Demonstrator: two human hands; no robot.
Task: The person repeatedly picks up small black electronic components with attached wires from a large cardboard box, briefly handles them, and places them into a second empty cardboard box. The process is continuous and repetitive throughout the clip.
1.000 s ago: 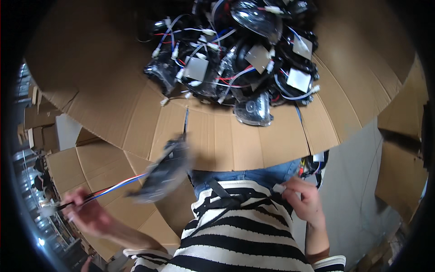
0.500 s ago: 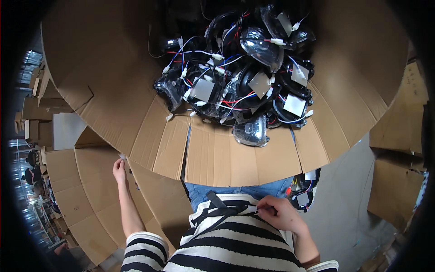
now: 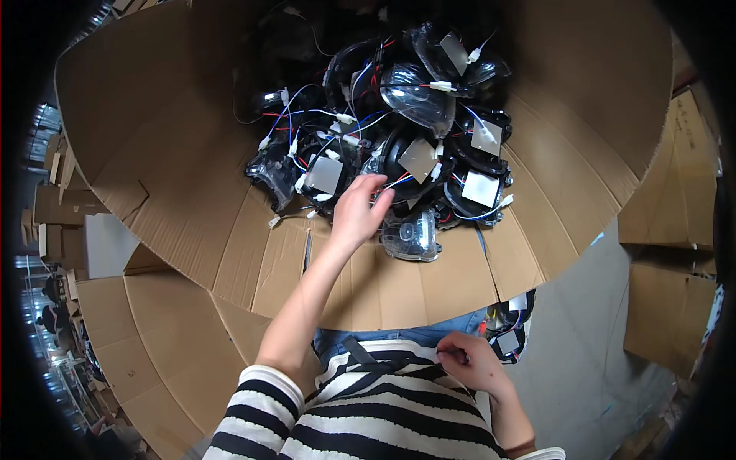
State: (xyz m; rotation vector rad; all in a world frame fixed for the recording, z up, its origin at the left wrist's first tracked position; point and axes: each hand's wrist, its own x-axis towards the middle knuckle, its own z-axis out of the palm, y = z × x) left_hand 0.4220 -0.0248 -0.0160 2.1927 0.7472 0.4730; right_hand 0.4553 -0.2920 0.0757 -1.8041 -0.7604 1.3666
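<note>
My left hand (image 3: pixel 362 211) reaches over a pile of vehicle lamps (image 3: pixel 420 100) with clear lenses and black housings. Its thumb and fingers are apart, and nothing shows between them. The fingertips are close to coloured wires (image 3: pixel 400 181) beside a lamp with a silver square plate (image 3: pixel 418 159). Just right of this hand lies a clear-lens lamp (image 3: pixel 412 236) at the pile's near edge. My right hand (image 3: pixel 477 366) stays at my waist by the striped shirt, fingers curled into a pinch; whatever they hold is hidden.
A large cardboard box (image 3: pixel 376 295) with a curved near wall surrounds the lamps. White connectors (image 3: pixel 441 86) on loose wires lie across the pile. More lamps (image 3: pixel 509 330) are beside my right leg. Cardboard boxes stand at left (image 3: pixel 130 330) and right (image 3: pixel 668 307).
My left hand has swung from outside the box at left, where it pinched a small pale thing, to above the lamps, fingers now apart. The view has shifted slightly; my right hand stays at my waist.
</note>
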